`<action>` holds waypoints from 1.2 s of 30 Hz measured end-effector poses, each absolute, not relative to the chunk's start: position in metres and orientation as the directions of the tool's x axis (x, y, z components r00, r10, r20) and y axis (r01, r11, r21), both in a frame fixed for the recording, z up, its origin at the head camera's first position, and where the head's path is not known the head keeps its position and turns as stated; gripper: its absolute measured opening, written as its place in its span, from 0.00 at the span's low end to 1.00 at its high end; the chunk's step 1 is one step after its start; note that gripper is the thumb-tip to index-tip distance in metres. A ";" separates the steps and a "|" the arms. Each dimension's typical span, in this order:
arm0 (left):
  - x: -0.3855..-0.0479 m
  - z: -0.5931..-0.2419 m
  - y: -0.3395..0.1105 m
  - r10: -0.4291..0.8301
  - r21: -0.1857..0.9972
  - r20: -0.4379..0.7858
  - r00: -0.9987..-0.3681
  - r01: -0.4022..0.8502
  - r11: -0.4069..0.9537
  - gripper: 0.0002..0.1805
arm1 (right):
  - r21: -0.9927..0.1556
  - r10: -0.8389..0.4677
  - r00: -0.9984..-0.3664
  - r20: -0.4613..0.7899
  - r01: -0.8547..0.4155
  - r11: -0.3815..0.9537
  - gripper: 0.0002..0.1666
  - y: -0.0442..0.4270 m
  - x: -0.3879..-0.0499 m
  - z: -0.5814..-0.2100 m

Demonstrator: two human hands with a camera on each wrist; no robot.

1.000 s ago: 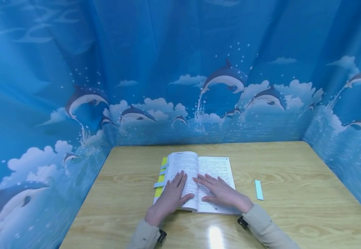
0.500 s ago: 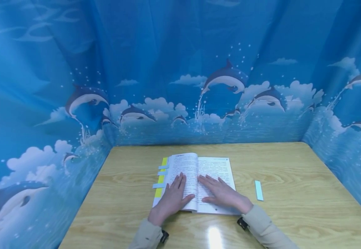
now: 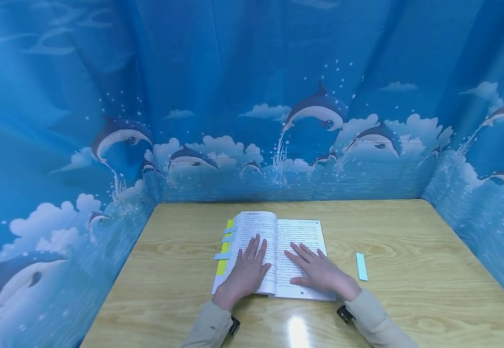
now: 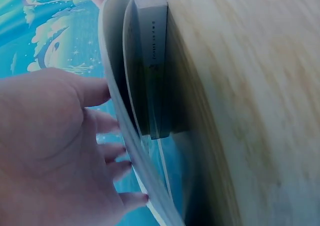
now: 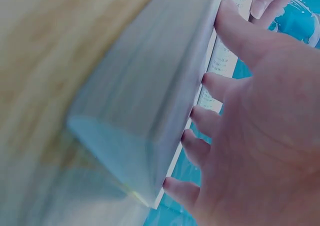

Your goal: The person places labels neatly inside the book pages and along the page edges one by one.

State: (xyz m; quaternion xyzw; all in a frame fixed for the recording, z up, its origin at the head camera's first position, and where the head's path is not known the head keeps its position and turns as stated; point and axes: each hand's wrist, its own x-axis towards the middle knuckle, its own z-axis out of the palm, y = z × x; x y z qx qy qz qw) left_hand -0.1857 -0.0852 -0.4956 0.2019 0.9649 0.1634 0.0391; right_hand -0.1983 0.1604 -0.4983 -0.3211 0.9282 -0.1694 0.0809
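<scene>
Lying open on the table (image 3: 408, 251), a little left of its middle: one book (image 3: 277, 241), under both hands. Head view first. Left hand (image 3: 246, 270) spread flat on the left page, right hand (image 3: 317, 270) spread on the right, fingers fanned wide, neither gripping anything. Progress, as I judge it: book opened, three pale blue strips (image 3: 223, 256) in place along its left edge beside a yellow band (image 3: 222, 268), ends poking out past the pages (stuck or merely tucked in, cannot tell). One loose strip (image 3: 362, 266) lies on the table right of the book, well apart, no hand on it; probably the part left to deal with. Bearing: spine runs near to far, what look like heading lines at the far end, toward the dolphin curtain (image 3: 234, 72); each page's long side follows the spine. Loose strip also long near to far, near end leaning slightly right. Left wrist view: left-hand pages bow up in a curve off a thicker block, fingertips against them; book runs down the frame, table to its right. Right wrist view: book slants from upper right to lower left, much of it blurred; five fingertips rest along the page, spaced apart.
</scene>
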 end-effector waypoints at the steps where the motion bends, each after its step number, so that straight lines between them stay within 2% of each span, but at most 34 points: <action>1: -0.186 -0.495 -0.084 0.417 0.323 -0.004 -0.909 0.393 0.861 0.32 | -0.368 -0.617 -0.786 -0.039 -0.563 0.740 0.45 0.162 -0.198 -0.500; 8: -0.188 -0.491 -0.080 0.492 0.329 -0.032 -0.870 0.456 0.827 0.27 | -0.354 -0.566 -0.824 -0.019 -0.524 0.774 0.47 0.170 -0.195 -0.510; 19: -0.186 -0.493 -0.088 0.501 0.439 -0.071 -0.863 0.424 0.792 0.36 | -0.350 -0.596 -0.802 -0.023 -0.552 0.757 0.46 0.187 -0.197 -0.519; 28: -0.185 -0.496 -0.090 0.476 0.460 -0.102 -0.874 0.383 0.801 0.41 | -0.357 -0.566 -0.824 -0.028 -0.521 0.775 0.49 0.208 -0.195 -0.521; 36: -0.184 -0.500 -0.090 0.482 0.468 -0.096 -0.871 0.388 0.794 0.42 | -0.387 -0.575 -0.818 0.009 -0.533 0.753 0.47 0.218 -0.191 -0.516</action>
